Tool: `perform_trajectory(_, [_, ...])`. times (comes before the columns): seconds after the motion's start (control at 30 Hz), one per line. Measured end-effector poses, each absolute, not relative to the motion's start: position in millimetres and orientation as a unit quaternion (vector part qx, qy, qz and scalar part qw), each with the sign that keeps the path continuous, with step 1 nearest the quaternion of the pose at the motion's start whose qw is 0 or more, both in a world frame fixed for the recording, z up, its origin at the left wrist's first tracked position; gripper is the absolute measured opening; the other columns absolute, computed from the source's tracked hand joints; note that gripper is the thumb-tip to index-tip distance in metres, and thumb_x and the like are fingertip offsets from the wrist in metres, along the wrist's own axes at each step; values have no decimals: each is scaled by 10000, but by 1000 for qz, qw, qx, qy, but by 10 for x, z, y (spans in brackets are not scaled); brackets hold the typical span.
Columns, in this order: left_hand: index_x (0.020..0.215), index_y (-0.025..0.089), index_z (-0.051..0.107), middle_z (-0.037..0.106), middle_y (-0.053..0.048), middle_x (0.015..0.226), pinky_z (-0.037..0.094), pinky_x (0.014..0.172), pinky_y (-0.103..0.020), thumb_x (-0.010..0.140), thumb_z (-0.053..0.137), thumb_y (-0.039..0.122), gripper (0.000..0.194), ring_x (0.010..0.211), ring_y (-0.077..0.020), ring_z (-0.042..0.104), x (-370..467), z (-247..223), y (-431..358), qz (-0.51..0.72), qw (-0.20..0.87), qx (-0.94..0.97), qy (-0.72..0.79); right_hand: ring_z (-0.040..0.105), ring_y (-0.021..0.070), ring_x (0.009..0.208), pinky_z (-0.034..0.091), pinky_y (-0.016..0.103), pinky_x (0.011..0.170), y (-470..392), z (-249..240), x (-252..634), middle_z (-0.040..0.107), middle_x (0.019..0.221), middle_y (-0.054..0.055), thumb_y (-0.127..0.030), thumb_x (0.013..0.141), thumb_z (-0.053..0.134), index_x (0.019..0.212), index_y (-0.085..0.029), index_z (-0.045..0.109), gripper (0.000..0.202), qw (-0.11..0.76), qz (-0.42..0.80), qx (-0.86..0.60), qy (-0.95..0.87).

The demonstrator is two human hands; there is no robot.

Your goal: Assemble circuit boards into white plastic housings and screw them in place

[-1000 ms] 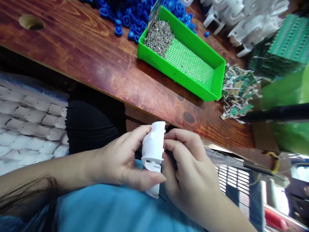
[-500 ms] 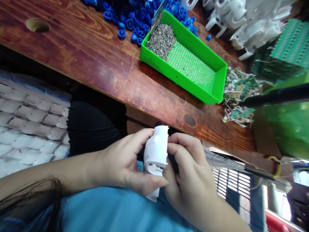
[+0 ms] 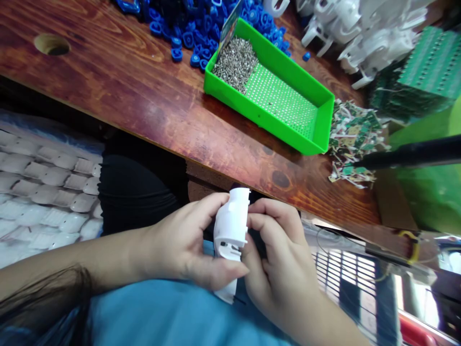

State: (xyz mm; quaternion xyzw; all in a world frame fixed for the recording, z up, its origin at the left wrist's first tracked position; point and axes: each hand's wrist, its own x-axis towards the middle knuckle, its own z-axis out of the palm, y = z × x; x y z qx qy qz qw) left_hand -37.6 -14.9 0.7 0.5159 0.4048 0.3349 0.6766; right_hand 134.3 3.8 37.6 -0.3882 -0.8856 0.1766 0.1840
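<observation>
A white plastic shell (image 3: 232, 221) is held upright on its edge in front of the blue shirt, just below the table's edge. My left hand (image 3: 194, 245) grips it from the left, thumb low across it and fingers at its top. On the right side, my right hand (image 3: 275, 245) has its fingers bent in against the open side of the shell; what its fingertips hold, if anything, is hidden. A short dark wire end shows at the shell's bottom.
On the wooden table (image 3: 144, 105) lie a green tray (image 3: 324, 120) with small metal screws (image 3: 236, 65), blue plastic pieces (image 3: 189, 38), white parts (image 3: 378, 43), stacked circuit boards (image 3: 432, 62) and loose wired boards (image 3: 355, 134). A dark rod (image 3: 414, 153) juts in from the right. White shells (image 3: 46, 187) lie lower left.
The view has shifted slightly, so the table items sit a little further left. Both hands keep nearly the same hold, with the white shell turned very slightly.
</observation>
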Motion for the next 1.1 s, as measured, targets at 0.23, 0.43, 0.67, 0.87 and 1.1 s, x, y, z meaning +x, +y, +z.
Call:
perform_trajectory(0.23, [1186, 187, 443, 604, -54, 1009, 509, 763, -338, 643, 691, 468, 660, 879, -235, 599, -363, 12, -144, 334, 661, 520, 426, 565, 133, 892, 549, 232, 741, 53, 399, 1383, 533, 959, 80, -106, 831, 510, 908, -164, 534, 99, 176, 164, -383, -892])
perform_trajectory(0.43, [1220, 173, 439, 596, -58, 1037, 514, 685, -284, 622, 724, 500, 738, 831, -210, 590, -407, 31, -118, 332, 663, 527, 415, 561, 105, 942, 520, 189, 812, 93, 514, 1504, 534, 1028, 50, -128, 838, 539, 1023, -192, 557, 197, 156, 257, -394, -869])
perform_trajectory(0.67, [1187, 231, 484, 617, -35, 1020, 507, 614, -247, 601, 748, 502, 697, 808, -200, 588, -413, 1, -121, 347, 665, 520, 408, 517, 97, 1003, 486, 165, 852, 97, 451, 1557, 496, 1076, 36, -138, 800, 591, 1021, -215, 567, 235, 161, 245, -409, -864])
perform_trajectory(0.87, [1268, 209, 433, 600, -52, 1094, 517, 697, -280, 630, 732, 505, 765, 832, -202, 590, -417, -2, -110, 335, 661, 539, 401, 513, 106, 1014, 485, 191, 863, 135, 443, 1555, 494, 1089, 47, -136, 804, 572, 1003, -197, 569, 208, 154, 234, -373, -884])
perform_trajectory(1.1, [1306, 289, 395, 597, -19, 1135, 533, 782, -302, 687, 710, 403, 704, 932, -225, 618, -437, -62, -183, 359, 701, 496, 364, 549, 126, 963, 495, 237, 803, 135, 470, 1533, 544, 1022, 47, -115, 791, 578, 982, -195, 573, 207, 198, 237, -381, -872])
